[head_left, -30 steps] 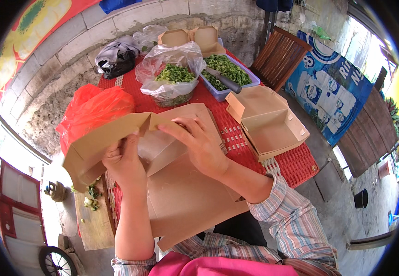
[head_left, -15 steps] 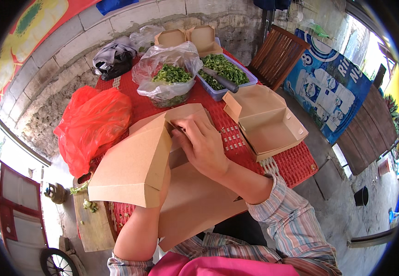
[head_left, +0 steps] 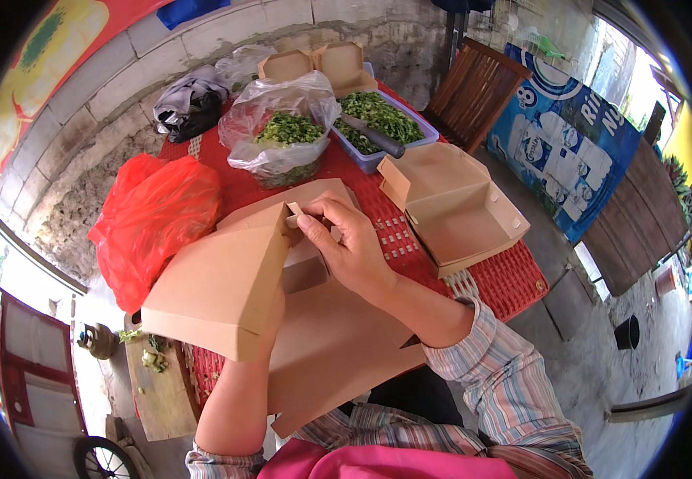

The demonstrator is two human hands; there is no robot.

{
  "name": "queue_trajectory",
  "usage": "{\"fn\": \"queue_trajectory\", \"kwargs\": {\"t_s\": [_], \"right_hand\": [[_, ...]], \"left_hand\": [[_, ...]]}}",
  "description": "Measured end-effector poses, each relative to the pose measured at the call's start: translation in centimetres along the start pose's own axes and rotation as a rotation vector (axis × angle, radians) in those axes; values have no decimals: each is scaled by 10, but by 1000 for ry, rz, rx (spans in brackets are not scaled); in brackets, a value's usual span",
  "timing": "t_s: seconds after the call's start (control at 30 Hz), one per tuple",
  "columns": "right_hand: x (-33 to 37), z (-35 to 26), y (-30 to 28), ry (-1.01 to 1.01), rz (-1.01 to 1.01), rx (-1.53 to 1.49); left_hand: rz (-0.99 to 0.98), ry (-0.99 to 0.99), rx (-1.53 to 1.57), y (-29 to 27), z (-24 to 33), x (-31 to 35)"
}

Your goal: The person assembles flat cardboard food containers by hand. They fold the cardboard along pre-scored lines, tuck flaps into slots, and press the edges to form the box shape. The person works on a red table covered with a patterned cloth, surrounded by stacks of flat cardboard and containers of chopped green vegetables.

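A brown cardboard takeaway box [head_left: 206, 283], partly folded, is tilted above the near part of the table. My right hand [head_left: 346, 243] is closed at its upper right corner, pinching a small flap [head_left: 293, 212] between thumb and forefinger. On the box's near right side, my left hand [head_left: 274, 323] holds it; the box's wall hides most of that hand, fingers included. Beneath my wrists lie flat cardboard sheets [head_left: 338, 335]. A folded box [head_left: 462, 223] with its lid up stands to the right of my right hand.
A red woven tabletop [head_left: 521, 279] bears a red plastic bag [head_left: 158, 215], a clear bag of chopped greens [head_left: 286, 132] and a tub [head_left: 366, 164] of greens with a knife [head_left: 374, 137] across it. Another open box [head_left: 342, 68] stands at the back. A wooden board [head_left: 158, 391] lies left.
My right hand has drawn back slightly from the box's corner, and a small flap now shows between thumb and forefinger. The box has shifted slightly left and down in view.
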State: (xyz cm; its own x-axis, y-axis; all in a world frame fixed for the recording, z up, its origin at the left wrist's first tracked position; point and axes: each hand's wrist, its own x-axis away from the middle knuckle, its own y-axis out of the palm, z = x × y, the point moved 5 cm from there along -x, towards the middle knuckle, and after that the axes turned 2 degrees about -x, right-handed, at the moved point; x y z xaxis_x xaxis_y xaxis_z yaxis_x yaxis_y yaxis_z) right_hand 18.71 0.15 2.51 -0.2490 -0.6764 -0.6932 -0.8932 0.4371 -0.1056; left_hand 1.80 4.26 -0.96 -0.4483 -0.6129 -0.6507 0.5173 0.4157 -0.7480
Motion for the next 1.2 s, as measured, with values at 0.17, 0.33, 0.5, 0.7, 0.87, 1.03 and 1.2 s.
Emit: {"fn": "queue_trajectory", "kwargs": {"t_s": [0.17, 0.33, 0.5, 0.7, 0.87, 1.03, 1.2], "right_hand": [[0, -3, 3, 23, -53, 15], [1, -7, 5, -142, -7, 93], [1, -9, 4, -197, 2, 127], [4, -5, 5, -193, 57, 82], [4, -7, 7, -59, 56, 4], [4, -9, 4, -112, 20, 8], [4, -15, 9, -159, -45, 47]], "left_hand": [[69, -192, 416, -5, -5, -10], [75, -207, 448, -10, -2, -16], [86, -196, 433, -11, 1, -16], [105, -42, 149, -22, 18, -10], [154, 144, -634, 17, -19, 24], [98, 131, -189, -21, 16, -6], [75, -34, 143, -18, 4, -6]]}}
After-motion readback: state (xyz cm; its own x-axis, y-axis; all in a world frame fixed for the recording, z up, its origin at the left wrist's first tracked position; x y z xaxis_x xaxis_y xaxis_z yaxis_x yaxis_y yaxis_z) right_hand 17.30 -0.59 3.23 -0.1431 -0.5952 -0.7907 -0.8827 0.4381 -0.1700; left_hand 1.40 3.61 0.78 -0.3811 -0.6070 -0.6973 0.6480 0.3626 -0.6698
